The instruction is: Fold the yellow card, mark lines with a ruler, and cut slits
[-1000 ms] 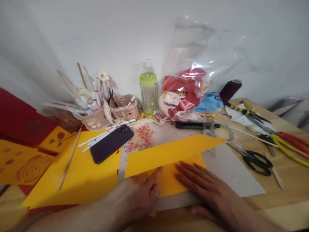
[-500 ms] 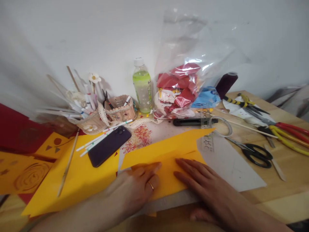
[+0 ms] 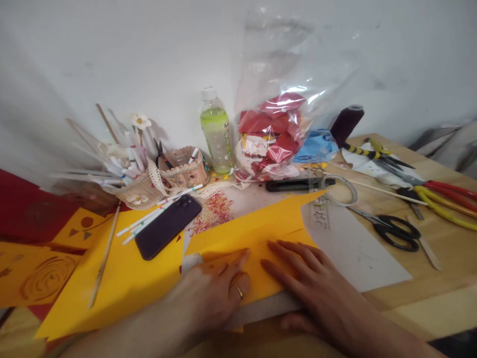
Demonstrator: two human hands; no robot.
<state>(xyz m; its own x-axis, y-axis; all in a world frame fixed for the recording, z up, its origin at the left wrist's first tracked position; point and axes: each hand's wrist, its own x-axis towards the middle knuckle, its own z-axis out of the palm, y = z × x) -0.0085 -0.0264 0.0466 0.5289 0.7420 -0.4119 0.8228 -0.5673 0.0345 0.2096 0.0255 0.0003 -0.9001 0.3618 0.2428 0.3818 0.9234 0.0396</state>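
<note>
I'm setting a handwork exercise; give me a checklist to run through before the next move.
1. Left hand on the yellow paper: ok, one finger extended.
2. Right hand on it: ok.
3. Paper's edges lined up: cannot tell, hands cover part of it.
4. Black-handled scissors clear of both hands: ok, lying farther right.
5. Area behind the paper free of scraps: not ok, red and yellow bits lie there.
6. Plastic bottle capped: ok.

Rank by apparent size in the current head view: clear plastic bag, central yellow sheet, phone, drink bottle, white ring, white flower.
1. Clear plastic bag
2. Central yellow sheet, partly covered
3. Phone and drink bottle: too alike to rank
4. White ring
5. White flower
</note>
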